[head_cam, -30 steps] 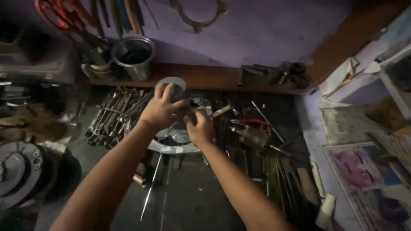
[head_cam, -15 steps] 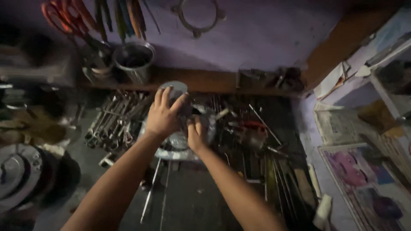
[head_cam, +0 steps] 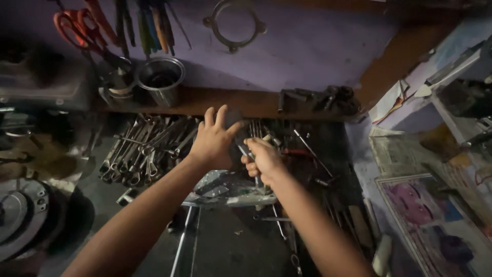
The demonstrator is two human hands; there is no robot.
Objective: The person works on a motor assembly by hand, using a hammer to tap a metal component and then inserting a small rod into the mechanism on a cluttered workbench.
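Note:
My left hand (head_cam: 212, 139) is wrapped over a round grey metal part (head_cam: 233, 117), of which only a small edge shows above the thumb. My right hand (head_cam: 262, 159) is closed around a thin metal tool (head_cam: 242, 150) whose tip points at that part. Both hands hover over a flat shiny metal piece (head_cam: 225, 189) on a dark, cluttered workbench. A heap of wrenches (head_cam: 143, 149) lies just left of my left hand.
A steel cup (head_cam: 161, 79) and a smaller tin stand on a wooden ledge at the back. Scissors (head_cam: 77, 28) and pens hang on the purple wall beside a metal ring gasket (head_cam: 234, 26). Screwdrivers and loose tools (head_cam: 307, 154) lie to the right, newspapers (head_cam: 420, 205) further right, round discs (head_cam: 20, 215) at left.
The camera has tilted a little. My left hand has closed further over the round part, hiding most of it. My right hand has moved up closer to it with the thin tool.

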